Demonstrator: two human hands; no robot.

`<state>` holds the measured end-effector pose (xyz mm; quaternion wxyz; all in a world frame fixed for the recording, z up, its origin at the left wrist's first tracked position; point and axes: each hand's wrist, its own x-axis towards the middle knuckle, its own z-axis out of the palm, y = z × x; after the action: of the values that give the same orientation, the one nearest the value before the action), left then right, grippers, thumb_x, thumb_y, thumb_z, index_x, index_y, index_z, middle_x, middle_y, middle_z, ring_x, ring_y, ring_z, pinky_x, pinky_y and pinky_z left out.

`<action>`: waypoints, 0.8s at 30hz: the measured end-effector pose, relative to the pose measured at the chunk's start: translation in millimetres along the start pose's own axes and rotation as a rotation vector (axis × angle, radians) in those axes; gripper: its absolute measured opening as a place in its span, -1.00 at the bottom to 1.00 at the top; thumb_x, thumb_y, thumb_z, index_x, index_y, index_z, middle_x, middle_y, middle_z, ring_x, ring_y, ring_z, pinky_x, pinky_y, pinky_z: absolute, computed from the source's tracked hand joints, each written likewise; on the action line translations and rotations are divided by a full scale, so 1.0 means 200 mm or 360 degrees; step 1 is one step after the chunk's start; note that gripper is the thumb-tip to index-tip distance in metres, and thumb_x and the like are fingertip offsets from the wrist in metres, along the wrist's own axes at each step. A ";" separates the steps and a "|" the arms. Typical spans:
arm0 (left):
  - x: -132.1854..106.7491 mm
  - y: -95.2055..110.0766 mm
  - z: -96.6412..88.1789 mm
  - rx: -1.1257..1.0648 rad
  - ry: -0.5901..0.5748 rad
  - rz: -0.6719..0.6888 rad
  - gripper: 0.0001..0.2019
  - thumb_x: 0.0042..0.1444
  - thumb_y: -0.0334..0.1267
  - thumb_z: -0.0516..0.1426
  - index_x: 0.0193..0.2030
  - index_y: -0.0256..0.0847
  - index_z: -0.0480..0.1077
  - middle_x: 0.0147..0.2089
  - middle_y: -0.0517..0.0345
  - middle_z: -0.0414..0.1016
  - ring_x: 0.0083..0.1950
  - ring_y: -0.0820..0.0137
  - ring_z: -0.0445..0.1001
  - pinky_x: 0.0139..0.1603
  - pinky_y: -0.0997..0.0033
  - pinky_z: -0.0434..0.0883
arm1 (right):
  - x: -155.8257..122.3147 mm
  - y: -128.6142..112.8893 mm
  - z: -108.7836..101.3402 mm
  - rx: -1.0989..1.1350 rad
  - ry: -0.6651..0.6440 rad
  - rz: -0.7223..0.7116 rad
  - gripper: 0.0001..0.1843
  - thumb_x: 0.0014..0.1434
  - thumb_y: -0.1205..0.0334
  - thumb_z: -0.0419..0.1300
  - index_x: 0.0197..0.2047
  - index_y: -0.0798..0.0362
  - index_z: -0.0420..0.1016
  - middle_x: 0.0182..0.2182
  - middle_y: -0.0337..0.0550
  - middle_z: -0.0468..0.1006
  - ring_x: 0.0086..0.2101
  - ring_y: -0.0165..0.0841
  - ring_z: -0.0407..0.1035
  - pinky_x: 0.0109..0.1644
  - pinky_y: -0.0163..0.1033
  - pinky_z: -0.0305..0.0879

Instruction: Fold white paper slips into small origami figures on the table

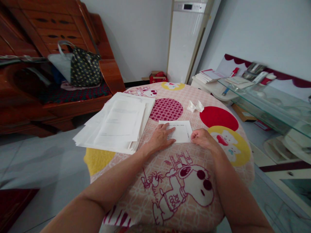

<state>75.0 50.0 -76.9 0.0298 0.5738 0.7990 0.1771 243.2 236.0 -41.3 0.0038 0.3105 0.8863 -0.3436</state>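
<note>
A folded sheet of white paper with printed lines lies on the patterned tablecloth in front of me. My left hand rests flat on its left part, fingers spread. At the paper's right edge is my right hand, its fingers curled together against the corner; whether they pinch the edge is hard to see. Left of my hands sits a loose stack of printed white paper. Beyond the folded sheet stand two small folded paper pieces, side by side.
A wooden sofa with a dark patterned bag stands at the left. On the right is a glass-topped cabinet holding papers and small items. A tall white air conditioner stands behind the round table.
</note>
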 end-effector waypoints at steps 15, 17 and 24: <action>0.00 0.02 0.00 0.0046 0.0017 -0.0035 -0.37 0.18 0.04 0.22 0.34 -0.13 0.35 0.41 -0.08 0.26 0.36 0.05 0.25 0.42 0.06 0.19 | 0.04 -0.13 0.19 0.0269 0.0153 -0.0317 -0.98 -0.02 0.31 0.27 -0.44 0.07 0.51 -0.58 -0.24 0.49 -0.54 -0.41 0.31 -0.45 -0.33 0.13; 0.00 0.02 0.00 0.0043 0.0044 -0.0048 -0.37 0.17 0.05 0.22 0.33 -0.14 0.35 0.40 -0.07 0.27 0.36 0.05 0.25 0.42 0.04 0.20 | 0.03 -0.17 0.21 0.0063 0.0160 -0.0328 -0.95 -0.01 0.32 0.31 -0.45 0.06 0.51 -0.62 -0.27 0.44 -0.54 -0.41 0.28 -0.44 -0.31 0.08; 0.00 0.01 0.01 -0.0036 0.0034 -0.0038 -0.34 0.11 0.00 0.25 0.31 -0.26 0.34 0.42 -0.19 0.24 0.39 0.00 0.23 0.44 0.01 0.19 | 0.02 -0.19 0.19 -0.0080 0.0119 -0.0256 -0.94 0.03 0.33 0.35 -0.37 0.06 0.55 -0.59 -0.30 0.45 -0.53 -0.42 0.27 -0.41 -0.30 0.06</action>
<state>76.7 50.7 -78.2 0.0298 0.5620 0.8040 0.1919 210.6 193.0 -48.0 -0.0490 0.2507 0.9163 -0.3086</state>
